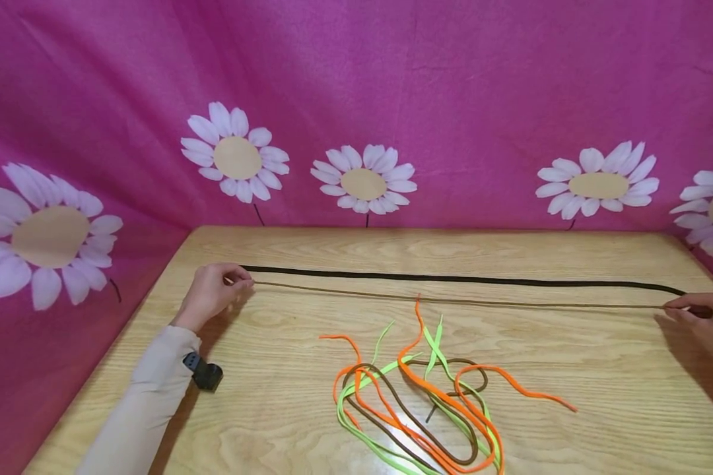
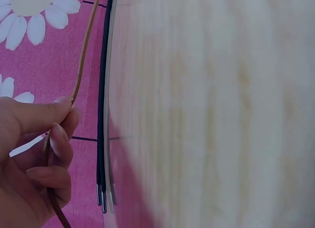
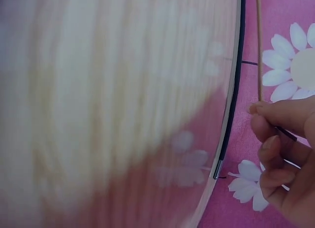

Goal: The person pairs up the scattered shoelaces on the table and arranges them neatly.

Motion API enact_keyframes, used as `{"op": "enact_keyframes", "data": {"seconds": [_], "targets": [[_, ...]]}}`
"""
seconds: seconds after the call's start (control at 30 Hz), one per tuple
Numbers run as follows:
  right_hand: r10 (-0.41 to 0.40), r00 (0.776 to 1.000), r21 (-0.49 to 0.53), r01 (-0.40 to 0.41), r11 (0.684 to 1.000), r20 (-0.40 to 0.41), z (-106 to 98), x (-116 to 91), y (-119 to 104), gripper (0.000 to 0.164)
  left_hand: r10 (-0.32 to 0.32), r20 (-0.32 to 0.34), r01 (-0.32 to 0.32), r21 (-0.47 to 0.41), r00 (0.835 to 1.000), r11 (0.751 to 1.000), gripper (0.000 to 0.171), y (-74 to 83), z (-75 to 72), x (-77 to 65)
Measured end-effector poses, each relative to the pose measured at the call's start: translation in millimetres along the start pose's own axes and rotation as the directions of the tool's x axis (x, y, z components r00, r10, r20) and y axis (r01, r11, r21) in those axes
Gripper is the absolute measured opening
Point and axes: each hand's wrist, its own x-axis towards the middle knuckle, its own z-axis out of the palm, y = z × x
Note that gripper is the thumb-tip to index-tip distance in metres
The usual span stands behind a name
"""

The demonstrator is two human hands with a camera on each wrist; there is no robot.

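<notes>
A thin brown shoelace [image 1: 511, 304] runs nearly straight across the table between both hands. My left hand [image 1: 214, 293] pinches it between thumb and forefinger, and its loose tail passes down behind the curled fingers in the left wrist view. At the far right my right hand [image 1: 710, 313] pinches the other end; the dark tip [image 3: 287, 134] pokes out past the fingertips. Just behind the brown lace, black shoelaces [image 1: 392, 277] lie stretched out side by side on the table, their tips [image 2: 103, 201] showing near my left hand.
A loose tangle of orange shoelaces [image 1: 525, 392], green shoelaces [image 1: 436, 340] and another brown shoelace [image 1: 392, 389] lies at the front middle of the wooden table [image 1: 261, 409]. A pink cloth [image 1: 451, 79] with white flowers hangs behind and at the sides.
</notes>
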Motion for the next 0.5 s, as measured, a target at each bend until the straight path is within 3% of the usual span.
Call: {"op": "enact_keyframes", "data": {"seconds": [0.17,0.4,0.5], "targets": [[-0.012,0.995,-0.252,0.035,0.967,0.095,-1,9,-9,0.011,-0.010,-0.034,0.010,0.005,0.999,1.000,0.011,2.7,0.3,4.3],[0.064,0.979,-0.460,0.034,0.887,0.195,-1,19,-23,0.016,-0.022,-0.038,0.022,0.000,0.999,1.000,0.009,3.3,4.5,8.0],[0.029,0.982,-0.406,0.050,0.913,0.187,-3,15,-18,0.006,-0.027,-0.001,0.027,-0.005,1.000,1.000,0.008,1.6,2.7,5.8]]}}
